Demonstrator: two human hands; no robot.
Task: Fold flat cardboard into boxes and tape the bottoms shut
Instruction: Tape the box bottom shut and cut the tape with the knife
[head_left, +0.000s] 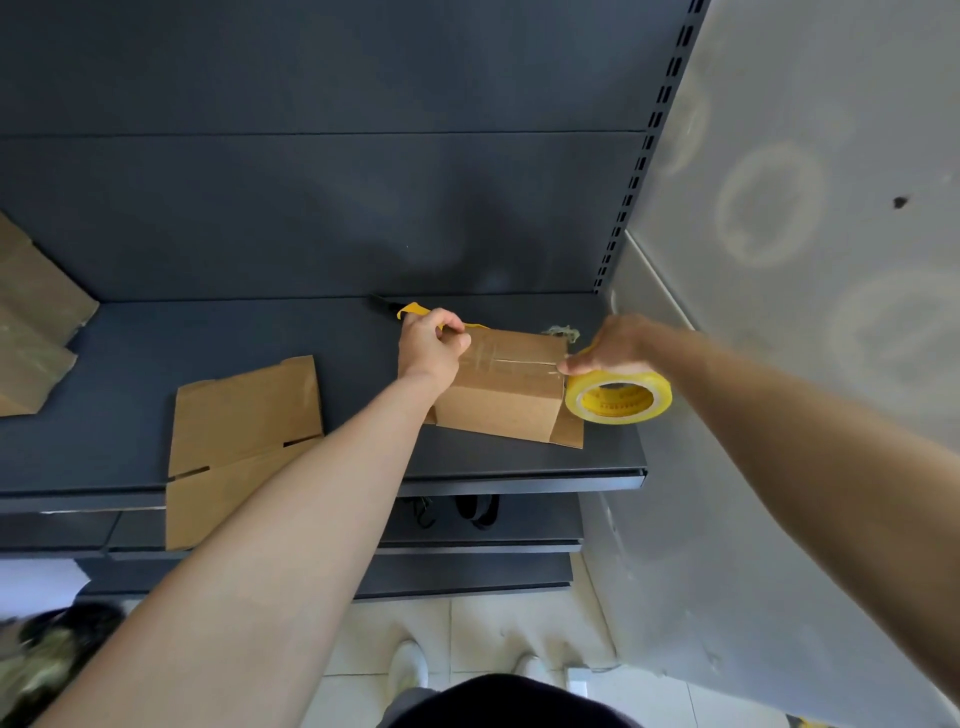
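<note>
box (501, 402) sits on the shelf (130, 415), right between both hands. left hand (428, 345) is curled round a yellow cutter (413, 310) at the box's far corner. right hand (610, 345) grips the tape roll (658, 394) against its other edge. flat cardboard (244, 431) lies left of the left hand.

I face a dark grey metal shelf (249, 338) with a plain back panel (311, 208) behind it and lower shelves (467, 571) beneath. A slotted upright (644, 156) runs up its right edge, against a pale grey wall (831, 389) marked with faint rings. Below me the floor (493, 634) is light tile.
</note>
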